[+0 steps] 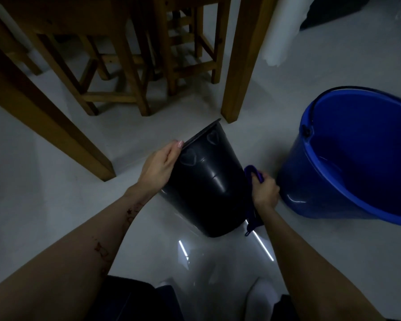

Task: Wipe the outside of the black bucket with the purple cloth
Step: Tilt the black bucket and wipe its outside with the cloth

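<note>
The black bucket is tipped over above the pale floor, its rim pointing away from me and its base toward me; heart shapes are embossed on its wall. My left hand grips the rim on the left side. My right hand presses the purple cloth against the bucket's right wall. One end of the cloth sticks up above my fingers, the other hangs down below my wrist to a small loop.
A large blue bucket with water in it stands close on the right, almost touching my right hand. Wooden table legs and chairs stand behind the black bucket. My knees and white socks are at the bottom edge.
</note>
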Demonstrator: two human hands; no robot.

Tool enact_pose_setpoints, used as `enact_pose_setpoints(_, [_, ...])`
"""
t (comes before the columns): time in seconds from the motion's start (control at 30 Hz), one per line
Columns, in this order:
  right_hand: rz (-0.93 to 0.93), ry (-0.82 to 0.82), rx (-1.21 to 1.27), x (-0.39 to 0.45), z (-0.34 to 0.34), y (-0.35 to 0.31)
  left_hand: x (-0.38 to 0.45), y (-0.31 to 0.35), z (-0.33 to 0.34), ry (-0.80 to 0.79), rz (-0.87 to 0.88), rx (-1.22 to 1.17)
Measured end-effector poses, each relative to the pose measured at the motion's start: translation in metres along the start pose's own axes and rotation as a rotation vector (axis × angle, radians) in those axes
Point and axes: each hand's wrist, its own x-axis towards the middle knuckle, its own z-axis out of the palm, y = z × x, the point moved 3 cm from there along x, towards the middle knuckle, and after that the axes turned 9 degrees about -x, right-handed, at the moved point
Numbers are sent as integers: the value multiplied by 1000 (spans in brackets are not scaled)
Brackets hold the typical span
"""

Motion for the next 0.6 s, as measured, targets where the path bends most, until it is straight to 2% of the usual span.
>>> enact_pose_setpoints(0.2, [12,-48,3,-16,-14,12,10,11,1,-104,61,250])
enact_pose_setpoints(0.4, [-113,-74,11,-28,-36,-11,18,13,-7,-202,-41,114])
enact_pose_setpoints(0.53, [-202,-87,19,-33,-51,-28,18,23,-8,-204,31,98])
enact_pose_setpoints(0.6, [-235,-85,26,-33,-55,-34,21,28,-9,-143,89,204])
